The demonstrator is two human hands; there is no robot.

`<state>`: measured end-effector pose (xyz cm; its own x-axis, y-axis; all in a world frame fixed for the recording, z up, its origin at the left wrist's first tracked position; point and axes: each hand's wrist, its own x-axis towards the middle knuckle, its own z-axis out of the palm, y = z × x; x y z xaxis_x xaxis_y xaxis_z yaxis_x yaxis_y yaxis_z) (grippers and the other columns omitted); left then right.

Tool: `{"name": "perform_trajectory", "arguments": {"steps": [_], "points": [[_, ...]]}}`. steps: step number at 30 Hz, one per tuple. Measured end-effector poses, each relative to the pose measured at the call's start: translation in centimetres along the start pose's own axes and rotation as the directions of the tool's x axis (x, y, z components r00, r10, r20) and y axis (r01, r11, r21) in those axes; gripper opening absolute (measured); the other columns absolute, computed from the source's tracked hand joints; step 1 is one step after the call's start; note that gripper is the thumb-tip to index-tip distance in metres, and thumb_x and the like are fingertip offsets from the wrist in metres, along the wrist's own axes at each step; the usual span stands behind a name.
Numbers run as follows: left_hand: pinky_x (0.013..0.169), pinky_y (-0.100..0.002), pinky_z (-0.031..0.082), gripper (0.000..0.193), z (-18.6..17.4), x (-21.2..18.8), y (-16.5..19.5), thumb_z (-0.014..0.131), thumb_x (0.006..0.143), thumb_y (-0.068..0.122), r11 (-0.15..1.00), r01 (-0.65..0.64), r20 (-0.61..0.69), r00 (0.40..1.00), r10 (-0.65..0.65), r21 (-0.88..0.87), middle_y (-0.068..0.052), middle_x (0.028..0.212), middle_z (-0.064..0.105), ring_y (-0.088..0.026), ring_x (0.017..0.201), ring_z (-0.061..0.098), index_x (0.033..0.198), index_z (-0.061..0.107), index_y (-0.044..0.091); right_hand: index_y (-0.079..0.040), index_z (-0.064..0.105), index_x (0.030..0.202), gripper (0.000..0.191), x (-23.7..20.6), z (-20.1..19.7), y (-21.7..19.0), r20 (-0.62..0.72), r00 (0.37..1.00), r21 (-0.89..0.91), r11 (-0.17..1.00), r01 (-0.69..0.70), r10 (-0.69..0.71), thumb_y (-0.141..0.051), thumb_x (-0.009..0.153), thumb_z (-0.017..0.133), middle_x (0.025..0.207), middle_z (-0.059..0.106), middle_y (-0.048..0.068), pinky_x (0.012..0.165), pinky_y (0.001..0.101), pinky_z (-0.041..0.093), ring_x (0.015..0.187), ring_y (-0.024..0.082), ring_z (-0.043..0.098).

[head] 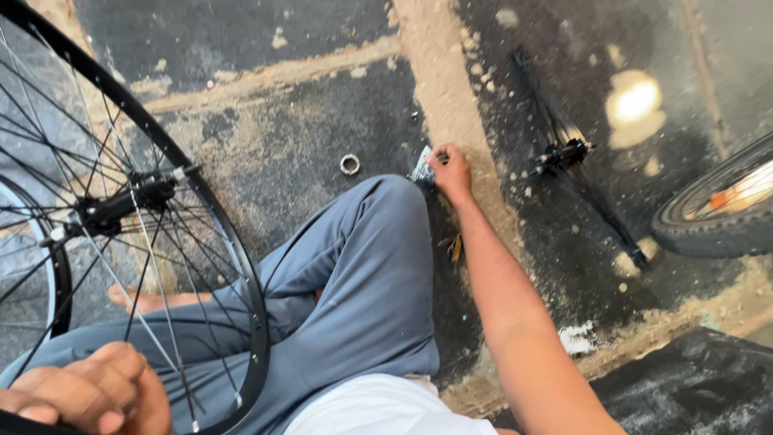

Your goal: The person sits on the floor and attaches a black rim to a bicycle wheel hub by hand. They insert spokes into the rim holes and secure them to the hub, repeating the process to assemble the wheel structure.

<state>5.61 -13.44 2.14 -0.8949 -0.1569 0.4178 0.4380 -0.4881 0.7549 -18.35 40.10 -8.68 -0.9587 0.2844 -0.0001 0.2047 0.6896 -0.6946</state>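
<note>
Reaching across the raised knee, the right hand (452,171) rests on the floor (274,137) with its fingers pinched on a small silvery part (422,167) lying just beyond the knee. The left hand (88,395) is clenched around the near edge of the black rim (211,211) of a spoked wheel, which stands upright beside the grey trouser leg (362,282). The wheel carries no tyre, and its hub (121,203) with the axle end is exposed at the centre of the spokes.

Status, as a judgement: the wheel appears stripped and loose hardware is set out on the floor, so work at the hub is partway through. A metal ring nut (349,164) lies apart from the hand, untouched. A second black rim (576,157) lies flat further off, and a tyred wheel (721,209) sits at the right edge. Nothing shown is reassembled.
</note>
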Motion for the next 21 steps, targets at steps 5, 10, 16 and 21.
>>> {"name": "perform_trajectory", "arguments": {"steps": [5, 10, 16, 21], "points": [[0.049, -0.027, 0.038, 0.037, 4.0, 0.6, 0.3, 0.068, 0.085, -0.008, 0.999, -0.034, -0.152, 0.988, 0.030, -0.019, -0.001, 0.071, 0.053, -0.012, 0.046, 0.048, 0.109, 0.045, 0.010, -0.008, 0.070, 0.093, 0.017, 0.8, 0.2, -0.8, 0.020, 0.993, 0.195, 0.973, -0.120, 0.119, -0.019, 0.087, 0.082, 0.083, 0.072, 0.004, 0.074, 0.0319, 0.054, 0.077, 0.016, 0.067], [0.052, -0.028, 0.043, 0.039, 6.6, 3.3, 1.9, 0.071, 0.089, -0.002, 0.998, 0.020, 0.001, 1.000, -0.020, -0.065, -0.004, 0.076, 0.065, -0.014, 0.049, 0.058, 0.117, 0.049, 0.011, -0.009, 0.069, 0.105, 0.025, 1.9, 0.0, -0.4, -0.003, 0.994, 0.106, 0.989, -0.105, 0.106, -0.016, 0.085, 0.082, 0.093, 0.073, 0.007, 0.077, 0.0323, 0.054, 0.083, 0.016, 0.068], [0.059, -0.031, 0.044, 0.026, 9.9, 6.3, 3.3, 0.066, 0.098, 0.009, 0.990, 0.108, 0.042, 0.994, -0.104, -0.096, -0.009, 0.087, 0.069, -0.019, 0.063, 0.060, 0.122, 0.057, 0.011, -0.008, 0.064, 0.115, 0.031, -1.8, 0.2, 1.2, -0.065, 0.997, -0.305, 0.952, 0.029, -0.051, -0.013, 0.090, 0.082, 0.108, 0.064, 0.014, 0.076, 0.0424, 0.053, 0.092, 0.028, 0.066], [0.059, -0.033, 0.047, 0.020, 10.8, 7.2, 4.0, 0.064, 0.102, 0.014, 0.977, 0.190, 0.063, 0.981, -0.185, -0.096, -0.010, 0.091, 0.073, -0.020, 0.062, 0.064, 0.121, 0.059, 0.013, -0.013, 0.062, 0.122, 0.036, -6.4, 1.6, 1.4, 0.071, 0.990, -0.229, 0.964, 0.135, -0.122, -0.018, 0.091, 0.079, 0.109, 0.062, 0.013, 0.081, 0.0439, 0.055, 0.097, 0.030, 0.065]]}}
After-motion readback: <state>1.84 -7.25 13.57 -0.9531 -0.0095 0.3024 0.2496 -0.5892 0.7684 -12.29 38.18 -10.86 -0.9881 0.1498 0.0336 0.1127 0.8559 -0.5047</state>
